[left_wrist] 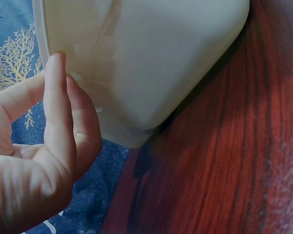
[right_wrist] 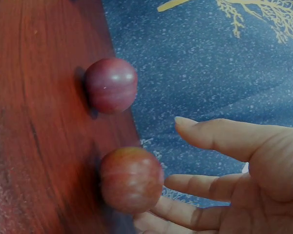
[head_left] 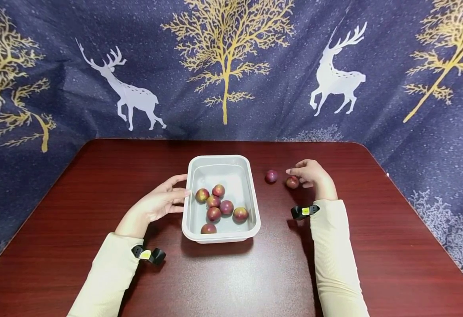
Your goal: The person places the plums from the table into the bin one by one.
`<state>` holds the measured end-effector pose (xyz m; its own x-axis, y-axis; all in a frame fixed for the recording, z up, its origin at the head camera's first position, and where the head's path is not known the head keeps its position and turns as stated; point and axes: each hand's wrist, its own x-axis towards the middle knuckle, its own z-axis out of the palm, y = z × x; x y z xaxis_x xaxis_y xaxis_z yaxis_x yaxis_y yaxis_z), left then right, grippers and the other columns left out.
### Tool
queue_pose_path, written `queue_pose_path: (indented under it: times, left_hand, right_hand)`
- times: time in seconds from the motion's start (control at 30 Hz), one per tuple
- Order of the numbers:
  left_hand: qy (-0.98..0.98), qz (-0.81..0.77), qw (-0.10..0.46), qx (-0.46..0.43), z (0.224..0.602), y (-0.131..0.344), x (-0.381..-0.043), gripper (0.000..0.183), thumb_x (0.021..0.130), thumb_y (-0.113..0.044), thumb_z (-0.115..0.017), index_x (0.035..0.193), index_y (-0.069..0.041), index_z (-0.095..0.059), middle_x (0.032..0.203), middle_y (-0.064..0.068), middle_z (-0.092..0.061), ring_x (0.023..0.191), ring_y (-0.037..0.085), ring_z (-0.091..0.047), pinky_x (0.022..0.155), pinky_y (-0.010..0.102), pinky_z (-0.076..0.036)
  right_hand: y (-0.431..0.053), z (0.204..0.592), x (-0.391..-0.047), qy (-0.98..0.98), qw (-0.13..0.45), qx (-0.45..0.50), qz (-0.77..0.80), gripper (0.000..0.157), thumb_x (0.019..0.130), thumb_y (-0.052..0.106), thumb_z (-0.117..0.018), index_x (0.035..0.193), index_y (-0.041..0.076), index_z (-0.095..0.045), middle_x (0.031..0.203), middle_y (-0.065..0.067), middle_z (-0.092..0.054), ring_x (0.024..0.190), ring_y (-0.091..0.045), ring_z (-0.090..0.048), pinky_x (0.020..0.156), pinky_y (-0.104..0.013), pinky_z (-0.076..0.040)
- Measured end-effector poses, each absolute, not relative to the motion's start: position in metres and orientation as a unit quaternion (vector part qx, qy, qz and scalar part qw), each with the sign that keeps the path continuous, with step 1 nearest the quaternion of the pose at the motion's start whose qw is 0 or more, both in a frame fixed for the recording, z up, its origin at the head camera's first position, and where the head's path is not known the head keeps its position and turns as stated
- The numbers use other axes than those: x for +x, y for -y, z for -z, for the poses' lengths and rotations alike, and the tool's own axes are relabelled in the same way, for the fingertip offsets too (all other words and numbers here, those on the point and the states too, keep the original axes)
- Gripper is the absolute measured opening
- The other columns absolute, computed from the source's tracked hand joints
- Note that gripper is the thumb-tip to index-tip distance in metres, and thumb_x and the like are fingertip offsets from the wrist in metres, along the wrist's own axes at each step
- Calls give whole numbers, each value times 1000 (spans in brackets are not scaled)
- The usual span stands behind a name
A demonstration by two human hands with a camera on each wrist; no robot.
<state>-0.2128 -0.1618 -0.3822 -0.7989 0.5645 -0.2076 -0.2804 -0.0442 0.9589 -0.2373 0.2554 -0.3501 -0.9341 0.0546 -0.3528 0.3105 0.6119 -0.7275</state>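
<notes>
A white plastic container (head_left: 223,238) stands on the table with several red-and-yellow plums (head_left: 226,207) inside. At its left side my left hand (head_left: 162,198) pinches the rim, thumb over the edge and fingers against the outer wall (left_wrist: 151,58). Right of the container lie two more plums: a darker purple-red one (head_left: 271,176) and, further right, a redder one (right_wrist: 132,180). Around that redder plum my right hand (head_left: 310,174) is spread, fingers right beside it and thumb held apart above. The purple-red plum is a short way off from this hand.
The dark red wooden table (head_left: 223,281) ends at a back edge close behind the container. A blue cloth (head_left: 255,110) with white deer and golden trees hangs behind it. Black wrist cameras (head_left: 157,256) sit on both cream sleeves.
</notes>
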Motion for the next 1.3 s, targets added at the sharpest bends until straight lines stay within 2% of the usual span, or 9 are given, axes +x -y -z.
queue_pose_path:
  times: [0.17, 0.33, 0.5, 0.7, 0.8, 0.93, 1.1, 1.2, 1.3]
  left_hand:
    - [-626, -712, 296, 114, 383, 162, -213, 66, 96, -4, -51, 148, -3, -12, 97, 2, -63, 92, 15, -66, 77, 31, -57]
    - [-622, -715, 298, 114, 383, 162, -213, 66, 96, -4, -51, 148, -3, -11, 97, 2, -64, 92, 15, -66, 77, 31, -57]
    - [-625, -714, 296, 113, 382, 162, -213, 67, 95, -5, -52, 148, -3, -11, 98, 2, -63, 92, 16, -66, 77, 31, -57]
    - [-626, -714, 295, 112, 383, 162, -214, 67, 95, -5, -53, 148, -3, -12, 96, 2, -64, 93, 16, -66, 77, 31, -57]
    - [-624, -714, 296, 114, 384, 162, -214, 67, 95, -4, -52, 148, -3, -12, 93, 0, -66, 91, 16, -66, 76, 31, -57]
    - [-626, -713, 296, 113, 383, 161, -215, 66, 95, -4, -52, 148, -3, -12, 92, -1, -67, 90, 15, -66, 76, 30, -57]
    - [-629, -711, 296, 109, 383, 162, -215, 67, 95, -5, -52, 148, -4, -12, 95, 0, -67, 91, 16, -66, 76, 31, -57]
    - [-629, -710, 296, 109, 383, 162, -215, 67, 95, -5, -52, 149, -4, -12, 94, 0, -66, 91, 16, -66, 77, 31, -57]
    - [-629, -710, 297, 109, 384, 163, -215, 67, 95, -5, -52, 149, -4, -12, 93, 0, -66, 91, 16, -66, 77, 31, -57]
  right_hand:
    - [-258, 356, -239, -885, 170, 80, 426, 74, 82, 34, -71, 129, -13, -39, 101, -15, -57, 91, -25, -62, 80, -43, -55]
    - [-254, 359, -240, -887, 181, 80, 417, 68, 83, 22, -70, 134, -11, -38, 106, -16, -58, 101, -26, -58, 87, -46, -53]
    - [-249, 357, -240, -887, 190, 59, 418, 63, 85, 10, -67, 134, -14, -36, 91, -10, -69, 88, -17, -64, 89, -50, -51]
    - [-247, 363, -244, -887, 181, 41, 422, 61, 85, 6, -65, 135, -14, -36, 112, -26, -63, 81, -11, -64, 87, -46, -52]
    - [-247, 363, -245, -877, 174, 49, 446, 64, 85, 8, -66, 137, -12, -34, 116, -26, -62, 81, -10, -64, 89, -46, -52]
    - [-247, 363, -245, -864, 166, 56, 472, 64, 87, 10, -65, 138, -10, -32, 108, -19, -67, 79, -8, -64, 89, -46, -52]
    - [-246, 360, -246, -850, 165, 60, 497, 63, 89, 13, -63, 140, -10, -32, 86, -3, -64, 70, -5, -61, 77, -32, -57]
    - [-246, 359, -246, -826, 166, 64, 534, 65, 90, 13, -63, 141, -10, -30, 82, 4, -62, 68, -5, -60, 72, -27, -56]
    - [-246, 358, -245, -797, 168, 69, 576, 65, 91, 12, -61, 142, -10, -27, 81, 8, -64, 70, -6, -63, 74, -28, -56]
